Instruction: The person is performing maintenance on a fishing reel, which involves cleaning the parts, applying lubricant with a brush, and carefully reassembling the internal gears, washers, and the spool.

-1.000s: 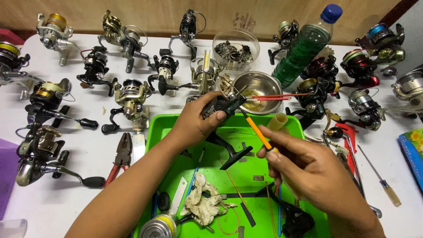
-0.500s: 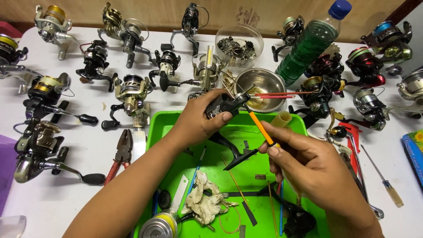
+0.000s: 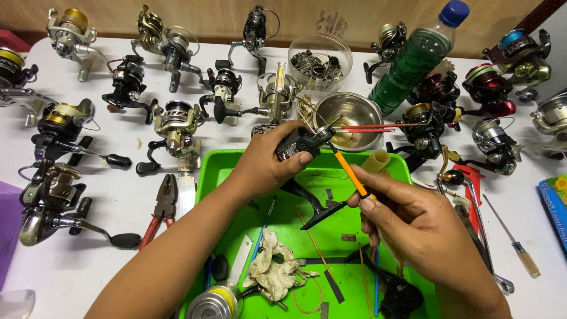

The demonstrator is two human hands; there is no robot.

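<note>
My left hand [image 3: 269, 159] grips a black fishing reel body [image 3: 301, 142] above the back edge of a green tray [image 3: 218, 171]; a black handle arm [image 3: 319, 210] hangs below it. My right hand [image 3: 407, 221] holds an orange-handled tool [image 3: 349, 171] like a pen, its thin tip touching the reel near my left thumb. Both hands hover over the tray, close together.
The tray holds a crumpled rag [image 3: 274, 269], thin sticks, a spool [image 3: 212, 304] and black parts. Many fishing reels [image 3: 174, 127] ring it on the white table. Also there: red pliers [image 3: 160, 210], steel bowl [image 3: 354, 112], glass bowl [image 3: 319, 56], green bottle [image 3: 413, 59], screwdriver [image 3: 514, 245].
The view has shifted slightly. My right hand has brought the orange tool's tip up against the reel. My left hand keeps its hold on the reel.
</note>
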